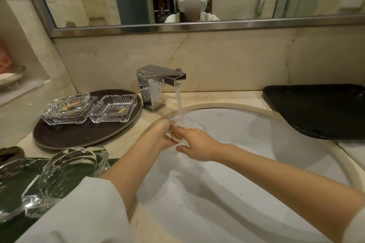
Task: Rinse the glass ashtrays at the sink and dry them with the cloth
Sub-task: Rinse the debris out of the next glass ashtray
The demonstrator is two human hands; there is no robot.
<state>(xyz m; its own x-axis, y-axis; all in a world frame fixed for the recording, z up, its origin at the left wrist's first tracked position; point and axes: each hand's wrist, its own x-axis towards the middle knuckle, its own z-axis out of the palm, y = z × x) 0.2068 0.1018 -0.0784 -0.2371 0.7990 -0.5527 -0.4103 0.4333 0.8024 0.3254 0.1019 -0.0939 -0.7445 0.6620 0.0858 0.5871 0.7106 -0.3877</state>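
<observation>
A clear glass ashtray (pixel 185 124) is under the running stream from the chrome faucet (pixel 158 81), over the white sink (pixel 266 144). My left hand (pixel 164 134) grips its left side from below. My right hand (pixel 195 144) lies on its right side with fingers stretched over the glass. Two more square glass ashtrays (pixel 68 108) (pixel 114 110) sit on a round dark tray (pixel 79 136) to the left. A large round glass ashtray (pixel 65 171) lies at the lower left on a green surface.
A black rectangular tray (pixel 320 110) lies on the counter at the right of the sink. A dark crumpled cloth (pixel 10 154) is at the far left edge. A mirror runs along the wall behind the faucet. A dish sits on a shelf at the far left.
</observation>
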